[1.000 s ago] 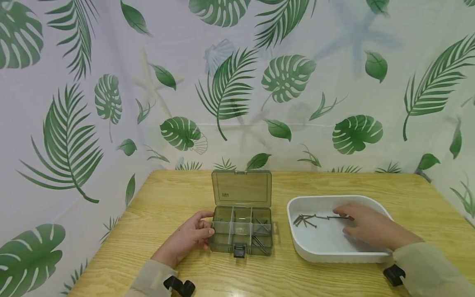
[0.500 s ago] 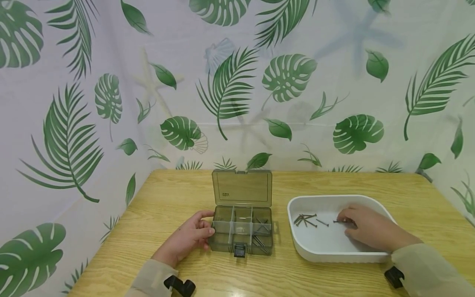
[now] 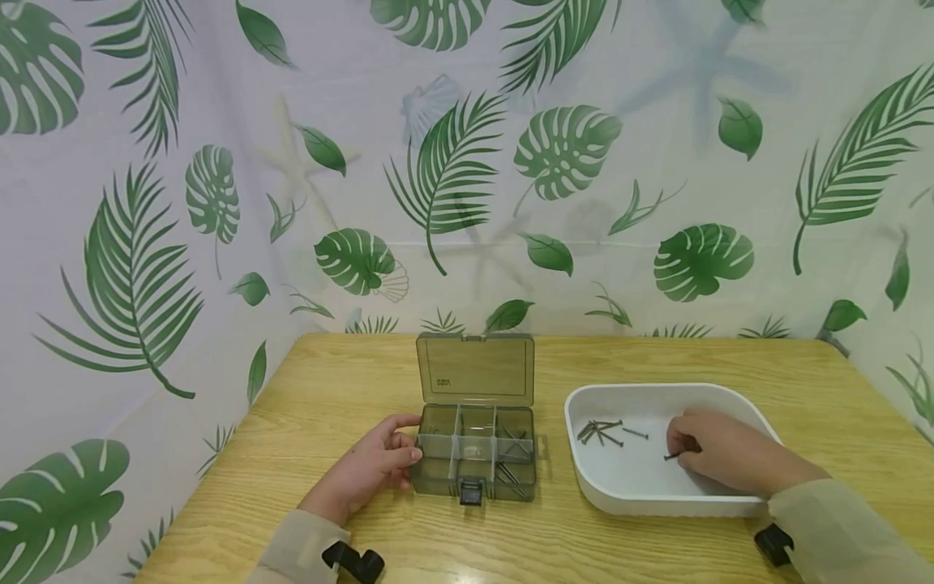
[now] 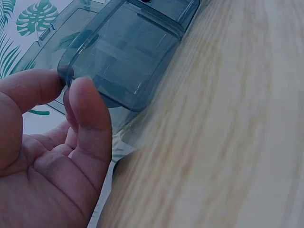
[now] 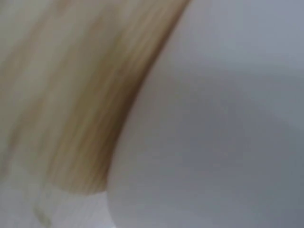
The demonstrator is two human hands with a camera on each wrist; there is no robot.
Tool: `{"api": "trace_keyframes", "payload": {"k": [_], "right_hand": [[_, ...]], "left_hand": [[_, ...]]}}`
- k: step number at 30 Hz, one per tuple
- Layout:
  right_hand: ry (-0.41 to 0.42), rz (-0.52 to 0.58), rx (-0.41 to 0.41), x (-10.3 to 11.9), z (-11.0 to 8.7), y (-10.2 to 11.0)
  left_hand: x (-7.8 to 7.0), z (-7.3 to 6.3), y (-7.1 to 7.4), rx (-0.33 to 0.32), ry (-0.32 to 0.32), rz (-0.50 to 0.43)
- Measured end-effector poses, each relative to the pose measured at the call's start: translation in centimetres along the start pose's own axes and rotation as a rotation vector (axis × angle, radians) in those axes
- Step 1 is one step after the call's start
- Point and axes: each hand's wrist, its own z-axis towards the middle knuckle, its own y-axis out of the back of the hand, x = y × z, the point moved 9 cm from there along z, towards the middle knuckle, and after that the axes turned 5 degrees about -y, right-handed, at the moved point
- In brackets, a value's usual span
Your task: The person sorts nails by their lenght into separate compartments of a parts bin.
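Note:
A smoky clear compartment box (image 3: 474,446) stands on the table with its lid (image 3: 476,371) raised. My left hand (image 3: 375,462) grips the box's left side; in the left wrist view, thumb and fingers (image 4: 90,104) pinch its edge. Inside the white tray (image 3: 620,478), my right hand (image 3: 722,450) pinches a screw (image 3: 671,457), its end poking out past the fingertips. Several loose screws (image 3: 600,431) lie toward the tray's left side, and a single screw (image 3: 636,433) lies between them and the hand. More screws (image 3: 513,478) are in the box's right-hand compartments.
The tray stands to the right of the box on the wooden table (image 3: 350,373), with a strip of table between them. Leaf-patterned cloth (image 3: 467,162) hangs behind and at both sides. The tray's wall (image 5: 199,142) fills much of the right wrist view.
My right fingers have closed around a screw in the tray and drawn it slightly toward me, away from the single screw. The left hand and box have stayed put.

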Motion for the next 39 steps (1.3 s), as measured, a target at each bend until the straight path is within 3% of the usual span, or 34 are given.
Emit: {"api": "trace_keyframes", "payload": {"k": [17,22,28,39], "right_hand": [[0.015,0.010,0.074,0.3,0.0,-0.9],[0.021,0.032,0.046,0.8,-0.1,-0.6],[0.058,0.059,-0.013,2.8,-0.2,0.9],[0.208,0.089,-0.110,8.4,-0.3,3.0]], "left_hand": [[0.2,0.0,0.1,-0.008,0.010,-0.001],[0.2,0.0,0.1,-0.008,0.010,-0.002],[0.1,0.0,0.1,-0.008,0.006,-0.003],[0.0,0.0,0.0,-0.001,0.001,0.007]]}}
